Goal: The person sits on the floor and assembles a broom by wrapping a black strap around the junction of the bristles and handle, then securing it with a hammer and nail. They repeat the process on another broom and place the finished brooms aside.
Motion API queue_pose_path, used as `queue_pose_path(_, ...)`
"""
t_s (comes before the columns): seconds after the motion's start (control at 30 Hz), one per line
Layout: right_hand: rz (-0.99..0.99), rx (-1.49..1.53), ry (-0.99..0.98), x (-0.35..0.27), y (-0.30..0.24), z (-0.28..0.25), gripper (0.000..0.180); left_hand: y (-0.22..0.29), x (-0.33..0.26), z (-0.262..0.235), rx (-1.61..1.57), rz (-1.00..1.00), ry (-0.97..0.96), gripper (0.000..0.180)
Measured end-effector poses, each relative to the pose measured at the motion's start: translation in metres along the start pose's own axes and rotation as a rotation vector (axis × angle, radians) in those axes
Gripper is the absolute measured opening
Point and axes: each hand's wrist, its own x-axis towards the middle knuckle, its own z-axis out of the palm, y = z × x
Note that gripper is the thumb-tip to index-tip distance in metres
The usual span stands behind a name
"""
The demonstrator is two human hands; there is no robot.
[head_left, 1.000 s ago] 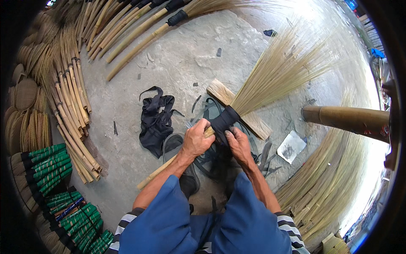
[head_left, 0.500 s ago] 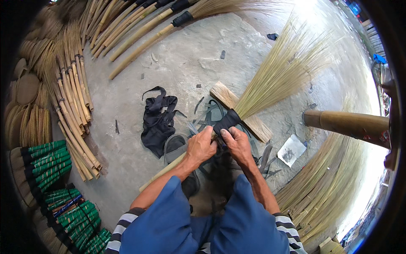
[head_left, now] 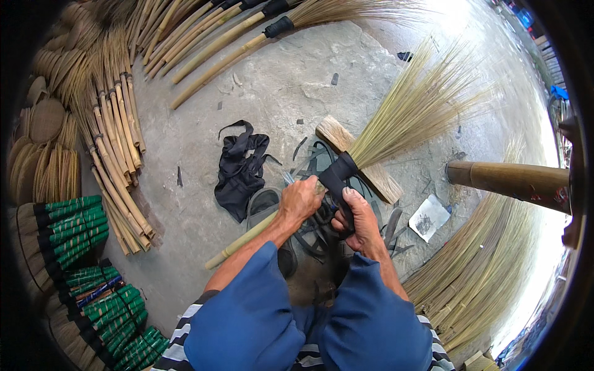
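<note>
A grass broom [head_left: 413, 106] lies slantwise before me, its bristles fanning to the far right and its pale handle [head_left: 238, 242] running toward the near left. Several turns of a black strip [head_left: 341, 170] bind its neck. My left hand [head_left: 301, 200] is closed around the handle just below that binding. In my right hand [head_left: 361, 224] the free length of the strip is gripped, drawn taut from the binding toward me. A wooden block [head_left: 385, 183] lies under the broom just beyond the binding. Loops of dark strip lie on the floor below my hands.
A crumpled black cloth bag [head_left: 240, 176] and a sandal [head_left: 263, 204] lie left of my hands. Finished brooms [head_left: 219, 69] and bamboo handles [head_left: 120, 133] line the far left, green-bound bundles [head_left: 77, 226] the near left. A bamboo post [head_left: 507, 180] and loose grass [head_left: 476, 263] are at right.
My right hand has moved away from the binding, down and to the right, pulling a length of black strip out straight. My left hand stays on the handle. The whole view has shifted slightly.
</note>
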Motion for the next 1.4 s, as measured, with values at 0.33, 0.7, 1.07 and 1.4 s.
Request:
queue_pose_path(0.33,-0.057,-0.066,0.032,-0.014,-0.006,0.002,0.021,-0.011,0.005,0.002,-0.033,-0.002,0.0,0.037)
queue_pose_path(0.7,-0.416,-0.871,0.012,0.079,0.022,-0.037,0.04,-0.016,0.015,-0.021,-0.163,0.01,0.223,0.046)
queue_pose_path(1.07,-0.492,-0.888,-0.029,0.074,0.011,-0.026,0.035,-0.011,0.007,-0.018,-0.32,-0.041,0.033,0.034)
queue_pose_path(1.4,-0.404,-0.733,0.004,0.061,0.003,-0.024,0.033,0.008,-0.005,0.002,-0.184,0.008,0.1,0.041)
